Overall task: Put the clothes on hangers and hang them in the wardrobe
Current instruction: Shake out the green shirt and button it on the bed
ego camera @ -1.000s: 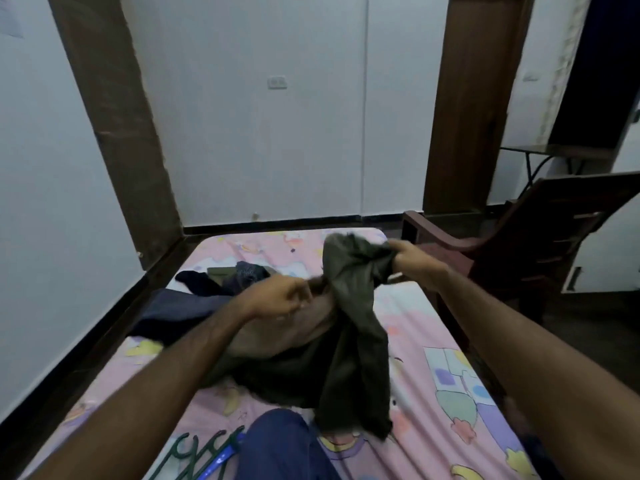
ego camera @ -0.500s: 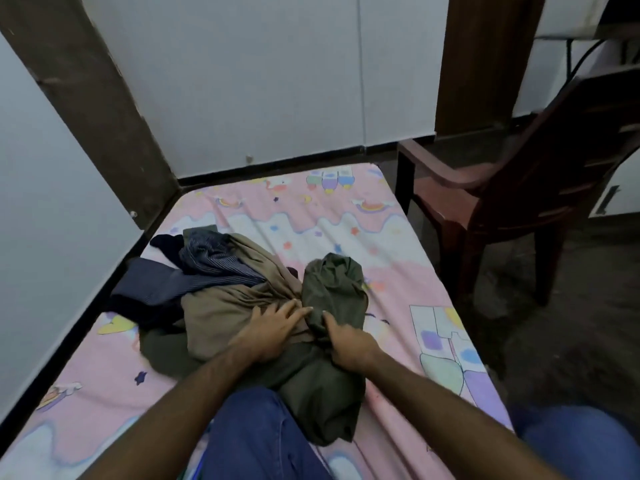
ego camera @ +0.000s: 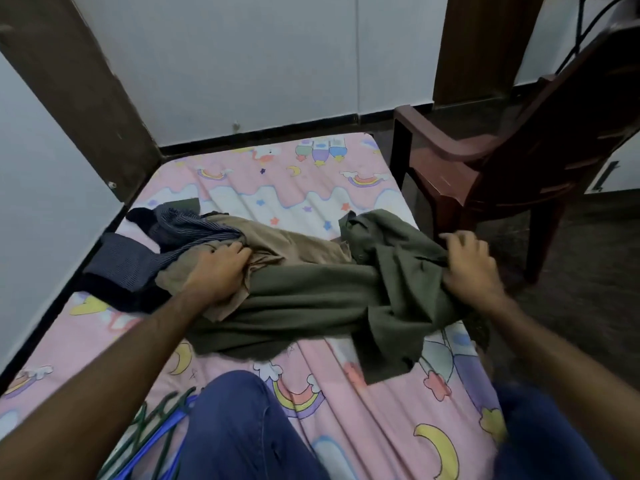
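An olive-green garment [ego camera: 318, 299] lies stretched across the pink patterned bed [ego camera: 346, 410]. My right hand [ego camera: 471, 265] grips its right end near the bed's right edge. My left hand [ego camera: 216, 268] grips its left end, where a tan garment [ego camera: 284, 240] overlaps it. Dark blue and striped clothes [ego camera: 145, 247] are piled at the left beside the wall. Green and blue hangers [ego camera: 156, 431] lie at the bed's near left, partly hidden by my knee.
A dark brown plastic chair [ego camera: 502, 150] stands right of the bed on the dark floor. White walls with a brown pillar [ego camera: 79, 98] close the left and far sides. My knees in blue jeans [ego camera: 242, 427] are at the bottom.
My hands have moved apart, the right one pulling the olive garment out to the right so it spreads across the bed. A second ago it was held up bunched in the air.
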Available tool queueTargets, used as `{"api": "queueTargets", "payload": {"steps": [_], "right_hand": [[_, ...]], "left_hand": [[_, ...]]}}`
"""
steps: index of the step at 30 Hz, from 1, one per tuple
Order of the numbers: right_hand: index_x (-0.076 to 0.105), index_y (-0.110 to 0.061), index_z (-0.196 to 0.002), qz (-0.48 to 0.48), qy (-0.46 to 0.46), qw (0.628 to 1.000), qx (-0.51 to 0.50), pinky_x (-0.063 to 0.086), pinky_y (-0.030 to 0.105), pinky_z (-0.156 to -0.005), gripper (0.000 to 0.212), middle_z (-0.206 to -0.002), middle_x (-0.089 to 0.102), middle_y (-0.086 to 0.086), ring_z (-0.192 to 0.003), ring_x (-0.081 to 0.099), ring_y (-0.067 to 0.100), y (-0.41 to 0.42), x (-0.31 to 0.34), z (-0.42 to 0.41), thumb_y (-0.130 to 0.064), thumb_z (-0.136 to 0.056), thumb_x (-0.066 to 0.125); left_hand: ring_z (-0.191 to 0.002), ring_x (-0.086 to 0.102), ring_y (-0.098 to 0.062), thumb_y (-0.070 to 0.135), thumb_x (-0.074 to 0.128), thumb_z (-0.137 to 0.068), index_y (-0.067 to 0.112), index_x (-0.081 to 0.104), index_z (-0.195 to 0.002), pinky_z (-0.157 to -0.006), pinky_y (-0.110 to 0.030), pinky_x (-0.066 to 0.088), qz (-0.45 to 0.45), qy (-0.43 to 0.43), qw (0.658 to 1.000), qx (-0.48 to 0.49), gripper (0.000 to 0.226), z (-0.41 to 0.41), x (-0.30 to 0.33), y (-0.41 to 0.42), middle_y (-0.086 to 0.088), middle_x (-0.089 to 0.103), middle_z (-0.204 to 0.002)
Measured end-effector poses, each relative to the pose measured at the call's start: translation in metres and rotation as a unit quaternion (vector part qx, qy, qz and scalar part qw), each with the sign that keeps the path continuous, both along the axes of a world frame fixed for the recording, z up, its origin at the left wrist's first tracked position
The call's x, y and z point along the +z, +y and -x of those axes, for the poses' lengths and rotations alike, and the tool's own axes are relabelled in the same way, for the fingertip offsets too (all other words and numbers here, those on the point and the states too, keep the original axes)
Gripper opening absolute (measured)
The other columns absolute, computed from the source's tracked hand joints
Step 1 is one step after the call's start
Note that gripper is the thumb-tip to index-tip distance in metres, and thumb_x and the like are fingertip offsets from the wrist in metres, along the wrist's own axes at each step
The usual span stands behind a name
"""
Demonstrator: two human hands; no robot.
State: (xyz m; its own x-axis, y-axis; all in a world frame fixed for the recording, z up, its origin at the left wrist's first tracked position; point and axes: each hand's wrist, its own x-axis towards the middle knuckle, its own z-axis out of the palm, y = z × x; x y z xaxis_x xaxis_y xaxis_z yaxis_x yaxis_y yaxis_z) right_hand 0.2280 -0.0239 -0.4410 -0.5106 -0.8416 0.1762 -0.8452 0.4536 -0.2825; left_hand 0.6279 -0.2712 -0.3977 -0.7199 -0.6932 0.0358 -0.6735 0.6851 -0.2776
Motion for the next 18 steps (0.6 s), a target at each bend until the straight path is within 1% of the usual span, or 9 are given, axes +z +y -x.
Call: {"api": "queueTargets", "payload": {"steps": [3,5,7,8,10,12,14,15,18], "right_hand": [[0.052,-0.017,-0.138,0.076,0.052,0.977,0.194,0.035,0.046,-0.109,0.060,-0.138,0.050,0.010,-0.128,0.048,0.034,-0.034,-0.005,-0.073,-0.043,-0.085,0.053],[0.038,-0.015,-0.151,-0.059,0.037,0.957,0.283,0.024,0.048,-0.119,0.088,-0.146,0.046,0.010,-0.139,0.041,0.031,-0.060,-0.014,-0.125,-0.070,-0.082,0.036],[0.017,-0.012,-0.159,-0.200,0.014,0.934,0.297,0.031,0.049,-0.114,0.105,-0.146,0.050,0.014,-0.136,0.048,0.031,-0.074,-0.029,-0.164,-0.080,-0.082,0.037],[0.016,-0.012,-0.159,-0.229,0.025,0.927,0.297,0.039,0.048,-0.106,0.095,-0.140,0.055,0.017,-0.129,0.055,0.034,-0.076,-0.035,-0.176,-0.070,-0.090,0.045],[0.036,-0.016,-0.150,-0.226,0.038,0.919,0.320,0.047,0.044,-0.092,0.056,-0.127,0.064,0.017,-0.117,0.063,0.036,-0.071,-0.035,-0.180,-0.042,-0.102,0.049],[0.058,-0.016,-0.127,-0.223,-0.074,0.894,0.383,0.047,0.036,-0.084,0.030,-0.114,0.071,0.001,-0.108,0.066,0.023,-0.057,-0.022,-0.158,-0.033,-0.103,0.053],[0.069,-0.005,-0.104,-0.247,-0.205,0.843,0.432,0.044,0.022,-0.074,0.019,-0.083,0.069,-0.027,-0.081,0.063,-0.009,-0.038,-0.002,-0.123,-0.023,-0.100,0.063],[0.071,0.001,-0.099,-0.262,-0.249,0.823,0.438,0.041,0.013,-0.070,0.018,-0.072,0.064,-0.034,-0.070,0.058,-0.015,-0.028,0.007,-0.105,-0.017,-0.098,0.066],[0.073,0.008,-0.104,-0.334,-0.302,0.793,0.411,0.043,0.007,-0.069,0.021,-0.080,0.069,-0.022,-0.068,0.056,-0.016,-0.011,0.026,-0.079,-0.011,-0.095,0.071]], "left_hand": [[-0.113,0.054,-0.030,0.026,0.044,-0.088,0.019,0.050,-0.133,-0.085,-0.045,0.048,0.083,0.014,0.986,-0.141,0.046,0.008,0.004,0.009,-0.010,0.054,-0.136],[-0.131,0.045,-0.030,0.025,0.055,-0.083,0.027,0.042,-0.143,-0.099,-0.050,0.044,0.064,-0.024,0.972,-0.223,0.061,0.024,-0.002,0.017,-0.007,0.044,-0.150],[-0.148,0.025,-0.030,0.021,0.053,-0.089,0.036,0.027,-0.153,-0.112,-0.061,0.031,-0.011,-0.132,0.967,-0.216,0.071,0.038,-0.011,0.021,-0.003,0.023,-0.164],[-0.153,0.013,-0.031,0.018,0.048,-0.094,0.039,0.021,-0.155,-0.114,-0.067,0.023,-0.054,-0.193,0.963,-0.178,0.070,0.041,-0.016,0.018,0.000,0.013,-0.167],[-0.154,0.000,-0.036,0.017,0.040,-0.101,0.040,0.025,-0.154,-0.114,-0.073,0.013,-0.092,-0.256,0.956,-0.109,0.060,0.037,-0.016,0.007,0.002,0.006,-0.168],[-0.153,-0.002,-0.041,0.023,0.042,-0.104,0.038,0.031,-0.153,-0.115,-0.073,0.009,-0.078,-0.267,0.959,-0.054,0.053,0.026,-0.011,-0.008,0.003,0.002,-0.168],[-0.152,-0.005,-0.042,0.023,0.048,-0.102,0.037,0.030,-0.154,-0.112,-0.077,0.006,-0.050,-0.250,0.967,0.001,0.056,0.012,-0.004,-0.025,0.007,-0.004,-0.168],[-0.152,-0.006,-0.041,0.021,0.046,-0.103,0.038,0.027,-0.155,-0.110,-0.079,0.005,-0.035,-0.242,0.969,0.027,0.058,0.005,-0.001,-0.032,0.008,-0.006,-0.168],[-0.153,-0.009,-0.040,0.019,0.041,-0.102,0.041,0.021,-0.156,-0.106,-0.083,-0.001,-0.028,-0.218,0.971,0.096,0.061,-0.004,0.004,-0.041,0.008,-0.009,-0.168]]}}
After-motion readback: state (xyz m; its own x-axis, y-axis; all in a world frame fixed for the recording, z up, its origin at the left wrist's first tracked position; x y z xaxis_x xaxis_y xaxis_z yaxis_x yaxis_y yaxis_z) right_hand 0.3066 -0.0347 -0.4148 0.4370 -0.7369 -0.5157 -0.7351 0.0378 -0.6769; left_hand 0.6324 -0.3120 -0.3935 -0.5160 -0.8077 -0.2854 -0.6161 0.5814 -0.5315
